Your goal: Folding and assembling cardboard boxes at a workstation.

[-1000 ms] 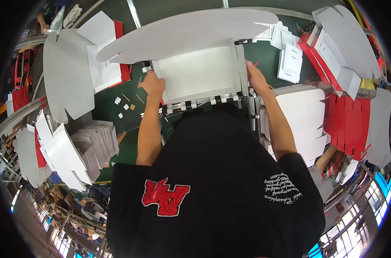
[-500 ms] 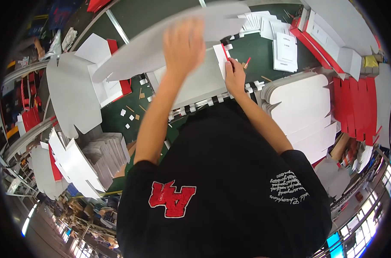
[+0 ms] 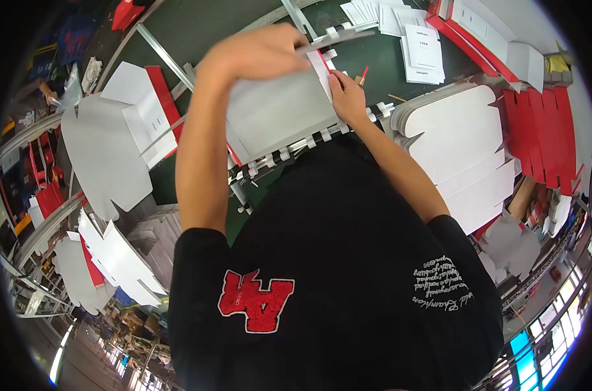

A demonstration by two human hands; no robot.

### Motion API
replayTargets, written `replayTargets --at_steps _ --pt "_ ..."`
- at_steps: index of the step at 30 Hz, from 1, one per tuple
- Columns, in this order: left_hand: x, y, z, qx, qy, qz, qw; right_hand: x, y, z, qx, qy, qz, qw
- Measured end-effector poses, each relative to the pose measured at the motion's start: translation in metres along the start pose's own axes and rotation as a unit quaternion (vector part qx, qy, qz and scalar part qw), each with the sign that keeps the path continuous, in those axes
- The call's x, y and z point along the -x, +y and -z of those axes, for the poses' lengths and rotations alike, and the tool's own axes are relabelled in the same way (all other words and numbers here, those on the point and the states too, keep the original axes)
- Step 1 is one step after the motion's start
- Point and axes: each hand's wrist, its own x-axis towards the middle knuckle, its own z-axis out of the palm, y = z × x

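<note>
A cardboard box [image 3: 283,111], grey inside with red and white side walls, stands in front of me on a frame with white and black clips. Its big grey lid panel [image 3: 348,39] appears nearly edge-on along the far side. My left hand [image 3: 260,55], partly blurred, reaches over the box with its fingers and thumb closed about the lid panel. At the box's right end, my right hand [image 3: 349,98] pinches the side wall between thumb and fingers. The left forearm hides part of the box's left end.
Left of the box lies an opened grey, white and red box [image 3: 107,150]. White booklets [image 3: 423,55] rest at the far right. A stack of white cardboard blanks [image 3: 452,143] stands to the right, beside red blanks [image 3: 540,137]. A small red-tipped tool [image 3: 363,76] lies past my right hand.
The raised lid panel has tilted from face-on to nearly edge-on. My left hand has turned and curled at its edge, the forearm shifting left. The right hand keeps its hold.
</note>
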Motion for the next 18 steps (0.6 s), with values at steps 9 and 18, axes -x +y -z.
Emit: replayTargets --at_steps 9,18 --pt "0.010 0.008 0.006 0.038 -0.028 0.062 0.997 -0.009 0.008 -0.004 0.081 -0.046 0.073 0.993" --pt "0.034 0.019 -0.116 -0.193 0.499 -0.221 0.816 -0.042 0.008 0.011 0.121 -0.074 -0.014 0.990"
